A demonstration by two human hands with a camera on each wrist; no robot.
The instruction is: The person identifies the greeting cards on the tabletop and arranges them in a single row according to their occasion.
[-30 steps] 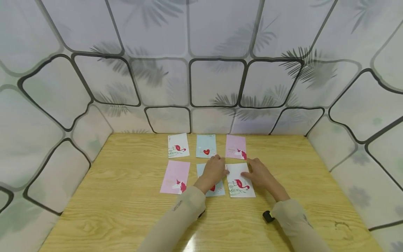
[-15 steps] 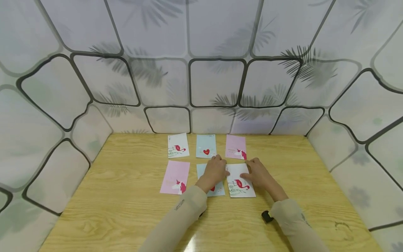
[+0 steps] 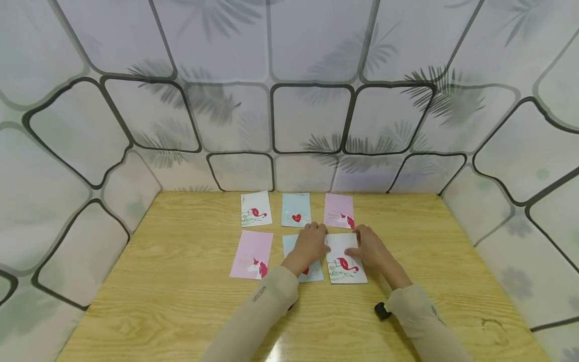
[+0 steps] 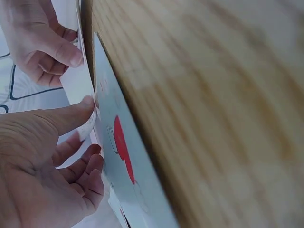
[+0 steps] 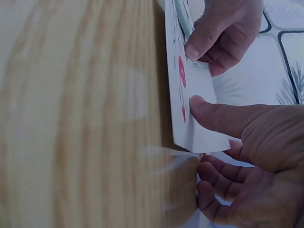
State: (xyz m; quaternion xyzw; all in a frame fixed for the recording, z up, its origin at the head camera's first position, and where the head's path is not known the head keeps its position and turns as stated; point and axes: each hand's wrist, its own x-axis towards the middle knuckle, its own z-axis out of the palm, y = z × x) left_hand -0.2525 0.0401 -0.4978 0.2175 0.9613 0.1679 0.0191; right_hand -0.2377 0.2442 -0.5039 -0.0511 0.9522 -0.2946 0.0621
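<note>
Two hands work one flamingo card point(image 3: 342, 259): left hand point(image 3: 311, 245) & right hand point(image 3: 371, 250) pinch its far edge off the surface point(image 3: 181, 281). We judge it light, bendy; grip edges.

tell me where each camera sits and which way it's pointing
Head: worn on the head, looking forward and down at the wooden table with six cards; both sleeved forearms, left hand and right hand show.
Left wrist: low by the tabletop, looking along the blue heart card; left thumb and fingers show, right hand beyond.
Right wrist: low by the table, looking at the white flamingo card; right thumb and fingers show.
Shared: both wrist views show both hands at the flamingo card's edges.
</note>
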